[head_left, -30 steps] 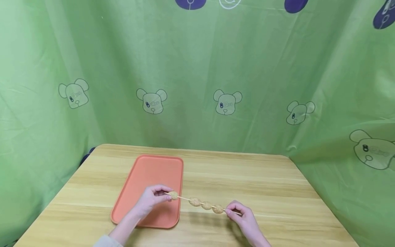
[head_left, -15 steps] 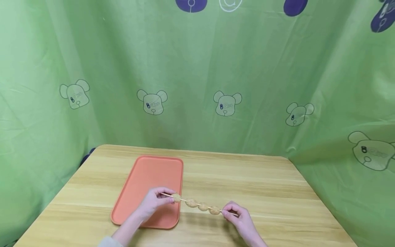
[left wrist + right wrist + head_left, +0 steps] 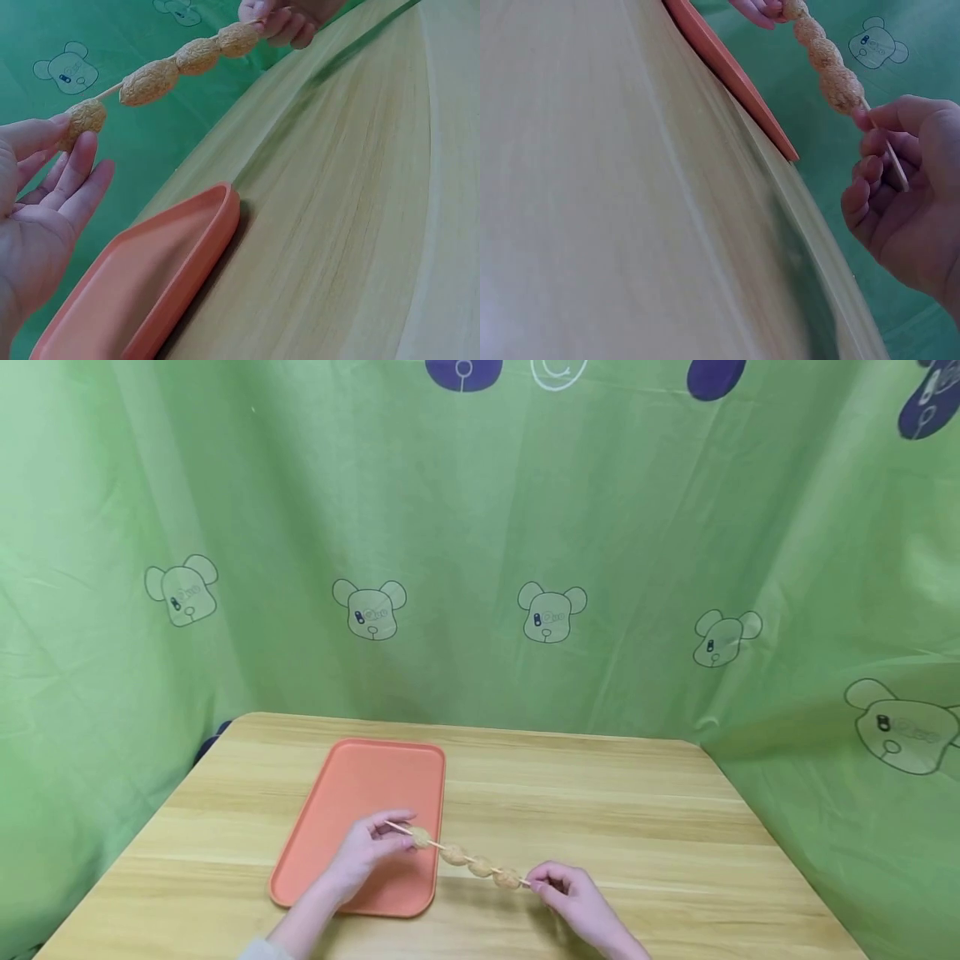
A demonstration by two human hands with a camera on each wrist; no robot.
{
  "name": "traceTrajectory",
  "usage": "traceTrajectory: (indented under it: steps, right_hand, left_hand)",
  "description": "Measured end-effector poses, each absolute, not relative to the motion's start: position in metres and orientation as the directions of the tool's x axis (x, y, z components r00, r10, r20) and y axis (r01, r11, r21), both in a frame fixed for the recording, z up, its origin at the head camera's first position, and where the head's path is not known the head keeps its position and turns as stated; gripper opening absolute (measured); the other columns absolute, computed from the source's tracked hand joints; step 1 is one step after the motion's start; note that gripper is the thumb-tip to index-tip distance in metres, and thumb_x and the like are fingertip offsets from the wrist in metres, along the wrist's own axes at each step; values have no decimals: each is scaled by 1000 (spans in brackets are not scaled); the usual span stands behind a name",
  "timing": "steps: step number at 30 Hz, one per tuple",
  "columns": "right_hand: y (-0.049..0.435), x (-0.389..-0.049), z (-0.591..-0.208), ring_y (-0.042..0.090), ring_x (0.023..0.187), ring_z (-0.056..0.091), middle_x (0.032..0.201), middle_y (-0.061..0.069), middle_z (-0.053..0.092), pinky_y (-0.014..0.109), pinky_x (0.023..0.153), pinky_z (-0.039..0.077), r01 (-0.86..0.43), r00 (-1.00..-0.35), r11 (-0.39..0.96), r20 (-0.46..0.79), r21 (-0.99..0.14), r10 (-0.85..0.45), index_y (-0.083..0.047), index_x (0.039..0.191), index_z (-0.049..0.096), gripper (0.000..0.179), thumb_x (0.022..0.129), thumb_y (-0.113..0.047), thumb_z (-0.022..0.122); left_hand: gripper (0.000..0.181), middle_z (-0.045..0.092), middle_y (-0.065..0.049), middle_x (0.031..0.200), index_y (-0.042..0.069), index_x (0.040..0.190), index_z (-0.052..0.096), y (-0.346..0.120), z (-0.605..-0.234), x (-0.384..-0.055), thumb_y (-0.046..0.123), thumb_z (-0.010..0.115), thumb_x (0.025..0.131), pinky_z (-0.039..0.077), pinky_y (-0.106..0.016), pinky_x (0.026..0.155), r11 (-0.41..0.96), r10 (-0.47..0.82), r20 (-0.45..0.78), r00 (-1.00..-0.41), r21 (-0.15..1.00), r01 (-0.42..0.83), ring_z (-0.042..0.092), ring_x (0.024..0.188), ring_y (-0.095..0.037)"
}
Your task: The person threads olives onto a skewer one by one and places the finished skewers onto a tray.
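A thin wooden skewer (image 3: 896, 166) threaded with several tan, wrinkled, ball-shaped food pieces (image 3: 150, 81) is held in the air between both hands, sloping down to the right in the head view. My left hand (image 3: 360, 852) pinches the end piece (image 3: 86, 122) between thumb and fingers, above the tray. A short gap of bare stick separates that piece from the others, which sit close together. At the other end, my right hand (image 3: 577, 897) pinches the stick just beyond the last piece (image 3: 841, 88); its tail crosses the palm in the right wrist view.
A coral-pink rectangular tray (image 3: 375, 777) lies on the left part of the wood-grain table (image 3: 600, 802), below the left hand. Green curtains (image 3: 465, 527) printed with bear heads hang behind the table and at both sides.
The right hand has moved left and slightly down, bringing the skewer with it. More of the stick's tip now sticks out past the left end piece. The left hand has barely moved.
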State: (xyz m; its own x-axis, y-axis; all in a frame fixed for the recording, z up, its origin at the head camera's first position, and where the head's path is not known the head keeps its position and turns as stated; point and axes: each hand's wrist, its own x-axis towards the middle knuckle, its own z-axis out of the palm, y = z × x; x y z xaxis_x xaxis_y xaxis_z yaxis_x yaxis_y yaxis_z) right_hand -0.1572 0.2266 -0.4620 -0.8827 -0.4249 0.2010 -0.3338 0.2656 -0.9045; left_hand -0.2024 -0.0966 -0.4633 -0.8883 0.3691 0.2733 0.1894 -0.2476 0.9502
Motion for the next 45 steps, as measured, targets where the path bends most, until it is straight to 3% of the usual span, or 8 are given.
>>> traceTrajectory:
  steps: [8,12,20,24,31,34,38,45]
  right_hand:
    - [213,-157,-457,-1,54,42,70,1,57,14,45,35,-254,-812,335,12,-907,-583,2,99,67,19,92,-11,54]
    - [199,-157,-456,0,49,40,66,5,59,13,41,31,-267,-792,340,4,-902,-611,-1,91,68,16,91,-13,57]
    - [180,-161,-459,0,41,30,62,2,58,14,36,22,-190,-837,323,-18,-927,-546,2,91,69,18,89,-14,61]
    - [174,-163,-460,1,39,28,63,2,58,13,35,21,-133,-858,279,-30,-951,-513,7,94,67,21,89,-12,61]
    - [159,-169,-453,3,40,31,67,8,60,13,36,23,-99,-893,245,-22,-965,-450,12,96,64,20,88,-6,59]
    - [151,-174,-448,2,40,31,66,6,60,13,36,23,-77,-897,222,-30,-972,-441,14,98,62,23,87,-6,59]
    - [141,-181,-445,2,41,32,66,4,59,13,36,23,-45,-899,172,-35,-984,-436,16,101,60,25,87,-5,58]
    - [119,-197,-443,5,43,37,66,3,58,14,37,30,15,-913,92,-51,-996,-405,18,101,57,26,88,-4,57]
  left_hand:
    - [52,66,-8,94,-21,126,34,-98,-463,-205,-7,59,83,53,-30,81,-259,239,159,-958,961,95,64,83,-13]
    - [45,65,-13,94,-22,121,41,-96,-462,-205,-9,58,82,54,-29,79,-255,127,83,-988,966,48,63,80,-13]
    - [32,65,-21,95,-19,110,53,-100,-462,-208,-7,61,82,54,-32,78,-214,-75,31,-997,976,46,66,78,-20]
    - [34,60,-29,107,-19,113,52,-112,-462,-208,-7,61,83,53,-34,82,-161,-89,55,-994,985,69,65,86,-21]
    - [46,57,-30,113,-16,123,46,-149,-465,-199,-4,63,82,49,-19,84,104,-108,173,-979,981,162,61,95,-18]
    - [51,57,-28,115,-14,126,45,-165,-468,-193,-1,66,82,47,-28,91,235,-121,227,-966,952,194,58,103,-27]
    - [60,53,-25,124,-10,131,41,-185,-470,-183,5,70,80,36,-40,101,356,-108,234,-966,917,182,50,115,-35]
    - [78,33,-32,139,-13,138,26,-211,-474,-167,8,72,78,21,-48,105,386,-9,177,-984,908,160,29,128,-46]
